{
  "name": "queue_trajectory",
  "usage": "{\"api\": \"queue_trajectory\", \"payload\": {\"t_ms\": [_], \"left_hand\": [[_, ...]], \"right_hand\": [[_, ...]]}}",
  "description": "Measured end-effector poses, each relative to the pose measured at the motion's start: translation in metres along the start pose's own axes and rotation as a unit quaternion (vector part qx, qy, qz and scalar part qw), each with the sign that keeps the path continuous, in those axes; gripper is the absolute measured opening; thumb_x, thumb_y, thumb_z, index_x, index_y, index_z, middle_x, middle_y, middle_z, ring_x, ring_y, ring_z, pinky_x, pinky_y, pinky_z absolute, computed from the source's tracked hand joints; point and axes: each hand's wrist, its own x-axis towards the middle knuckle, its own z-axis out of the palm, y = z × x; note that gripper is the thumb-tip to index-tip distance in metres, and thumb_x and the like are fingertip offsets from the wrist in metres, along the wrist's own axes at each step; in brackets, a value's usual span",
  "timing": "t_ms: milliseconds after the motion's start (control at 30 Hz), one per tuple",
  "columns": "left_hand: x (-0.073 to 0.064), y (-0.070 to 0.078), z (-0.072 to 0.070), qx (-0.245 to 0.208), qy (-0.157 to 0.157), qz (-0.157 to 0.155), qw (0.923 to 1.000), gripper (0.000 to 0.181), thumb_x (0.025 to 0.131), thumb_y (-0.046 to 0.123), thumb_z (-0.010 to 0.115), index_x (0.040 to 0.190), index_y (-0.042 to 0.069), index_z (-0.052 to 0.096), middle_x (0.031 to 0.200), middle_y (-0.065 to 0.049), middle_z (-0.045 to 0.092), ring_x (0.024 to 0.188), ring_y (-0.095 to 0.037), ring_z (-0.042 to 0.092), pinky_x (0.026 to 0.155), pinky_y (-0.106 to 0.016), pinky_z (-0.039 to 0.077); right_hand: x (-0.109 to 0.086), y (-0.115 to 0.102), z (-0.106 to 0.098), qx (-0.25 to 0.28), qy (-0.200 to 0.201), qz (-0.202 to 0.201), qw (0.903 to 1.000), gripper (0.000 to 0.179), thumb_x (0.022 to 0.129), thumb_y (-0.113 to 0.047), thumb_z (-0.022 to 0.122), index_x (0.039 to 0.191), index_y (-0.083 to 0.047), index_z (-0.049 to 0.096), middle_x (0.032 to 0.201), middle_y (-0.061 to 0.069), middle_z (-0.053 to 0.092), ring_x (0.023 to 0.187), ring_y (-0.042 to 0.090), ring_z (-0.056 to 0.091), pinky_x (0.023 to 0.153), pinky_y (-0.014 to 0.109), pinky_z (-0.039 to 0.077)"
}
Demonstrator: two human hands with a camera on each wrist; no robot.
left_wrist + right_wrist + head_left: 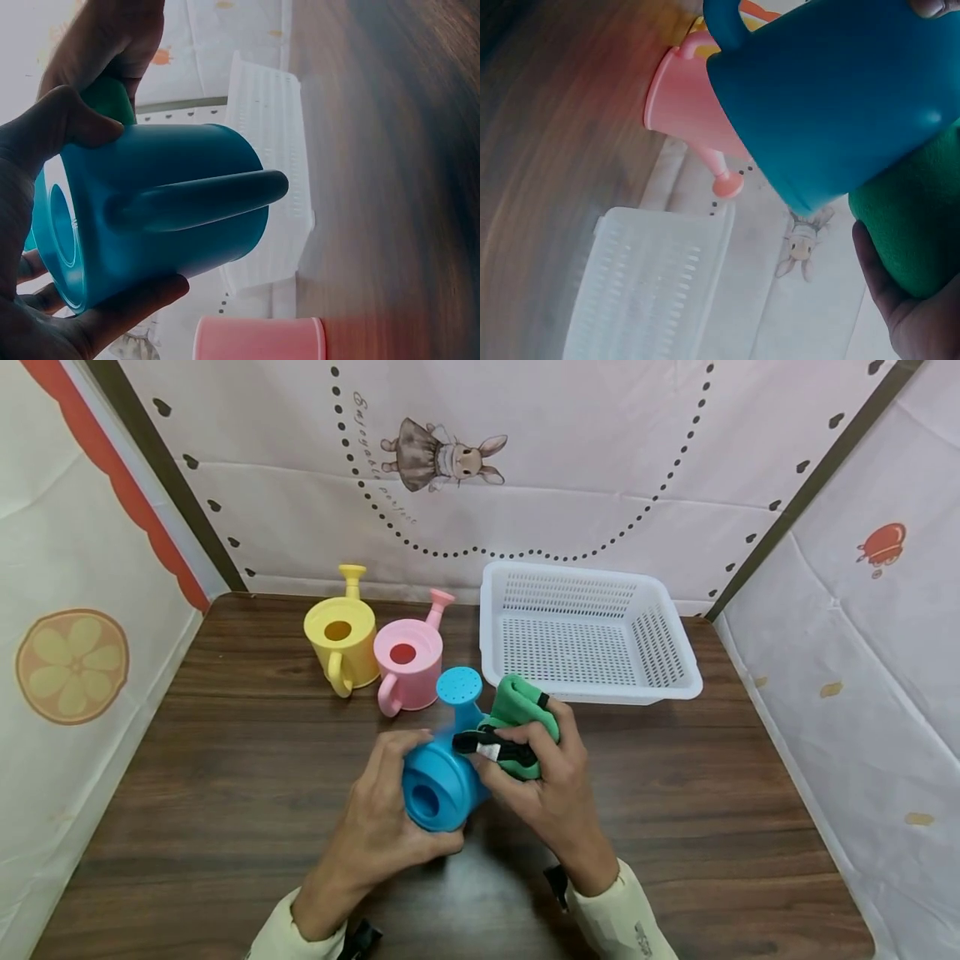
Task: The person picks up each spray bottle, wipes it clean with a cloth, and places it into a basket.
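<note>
Blue watering can (435, 781) is held tilted off the table (720, 810), nearer the person than the white basket (566, 652) and to its left. The left hand (384, 818) grips the can's body, thumb and fingers spread around it. The right hand (555, 785), in front of the basket, pinches green fabric (517, 700) with a black strap (516, 753) against the can. Left of the basket stands the pink watering can (411, 672); farther left, the yellow watering can (352, 652).

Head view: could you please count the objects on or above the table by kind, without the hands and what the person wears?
Watering cans: 3 (yellow can, pink can, blue can)
Perforated white basket: 1
Green cloth: 1
Total: 5
</note>
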Motion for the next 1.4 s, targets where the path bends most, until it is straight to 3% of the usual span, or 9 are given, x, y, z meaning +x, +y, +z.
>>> {"api": "queue_trajectory", "payload": {"t_ms": [133,267,433,567,667,867,1067,1300,1400], "left_hand": [[0.000,-0.001,0.002,-0.003,0.005,0.004,1.0000,0.110,0.057,0.023,0.111,0.146,0.002,0.050,0.141,-0.020,0.061,0.125,-0.040,0.069,0.098,-0.062,0.068],[0.000,-0.003,0.003,-0.009,0.009,0.007,0.9999,0.109,0.057,0.024,0.111,0.145,0.001,0.050,0.140,-0.019,0.061,0.124,-0.037,0.069,0.097,-0.061,0.068],[0.002,-0.004,0.004,-0.011,0.013,0.009,0.9998,0.110,0.057,0.025,0.111,0.145,0.001,0.051,0.140,-0.020,0.061,0.124,-0.037,0.069,0.098,-0.061,0.068],[0.003,-0.004,0.004,-0.015,0.008,0.005,0.9998,0.110,0.058,0.024,0.111,0.146,0.002,0.050,0.142,-0.020,0.061,0.126,-0.039,0.068,0.099,-0.063,0.067],[0.002,-0.003,0.004,-0.015,0.008,0.000,0.9998,0.110,0.057,0.025,0.111,0.146,0.003,0.050,0.142,-0.020,0.061,0.126,-0.040,0.068,0.098,-0.063,0.067],[0.002,-0.004,0.003,-0.015,0.012,-0.002,0.9998,0.110,0.057,0.025,0.111,0.146,0.004,0.050,0.141,-0.020,0.061,0.126,-0.039,0.068,0.098,-0.064,0.067],[0.002,-0.005,-0.001,-0.022,0.024,0.002,0.9995,0.110,0.057,0.025,0.111,0.146,0.005,0.050,0.140,-0.019,0.061,0.127,-0.038,0.067,0.094,-0.065,0.068],[0.003,-0.004,-0.006,-0.025,0.023,0.015,0.9993,0.112,0.057,0.024,0.111,0.148,0.005,0.049,0.141,-0.020,0.060,0.129,-0.041,0.066,0.095,-0.068,0.066],[0.005,-0.004,-0.006,-0.027,0.020,0.016,0.9993,0.112,0.057,0.024,0.111,0.148,0.005,0.049,0.140,-0.021,0.059,0.129,-0.042,0.065,0.095,-0.068,0.067]], "right_hand": [[0.002,-0.003,0.002,-0.014,0.024,-0.023,0.9993,0.029,0.095,-0.021,0.090,0.091,-0.005,0.067,0.123,0.020,0.068,0.112,0.032,0.073,0.091,0.046,0.070],[0.003,-0.006,0.005,-0.004,0.048,-0.048,0.9977,0.034,0.107,-0.033,0.079,0.091,-0.004,0.068,0.112,0.016,0.070,0.101,0.028,0.073,0.087,0.036,0.069],[0.007,-0.007,0.009,0.023,0.074,-0.076,0.9941,0.035,0.114,-0.034,0.068,0.116,0.001,0.070,0.113,0.020,0.070,0.099,0.030,0.074,0.089,0.035,0.070],[0.010,-0.002,0.010,0.043,0.086,-0.097,0.9906,0.037,0.115,-0.025,0.065,0.140,0.001,0.055,0.114,0.024,0.069,0.099,0.032,0.071,0.086,0.036,0.070],[0.011,0.000,0.008,0.040,0.083,-0.105,0.9902,0.041,0.116,-0.020,0.064,0.148,-0.003,0.047,0.116,0.025,0.068,0.100,0.033,0.071,0.082,0.036,0.069],[0.009,-0.004,0.003,0.020,0.051,-0.059,0.9968,0.038,0.117,-0.027,0.062,0.150,-0.008,0.066,0.127,0.022,0.068,0.098,0.027,0.068,0.072,0.029,0.061],[0.010,0.005,0.001,0.025,0.059,-0.031,0.9975,0.037,0.113,-0.017,0.067,0.146,0.001,0.068,0.128,0.026,0.066,0.108,0.033,0.070,0.089,0.034,0.068],[0.010,0.015,-0.006,0.051,0.051,0.029,0.9970,0.040,0.105,0.001,0.071,0.143,0.007,0.064,0.157,0.033,0.049,0.147,0.041,0.056,0.118,0.027,0.057],[0.011,0.015,-0.008,0.051,0.040,0.026,0.9975,0.039,0.106,0.001,0.071,0.143,0.008,0.064,0.159,0.032,0.050,0.148,0.042,0.057,0.120,0.028,0.056]]}}
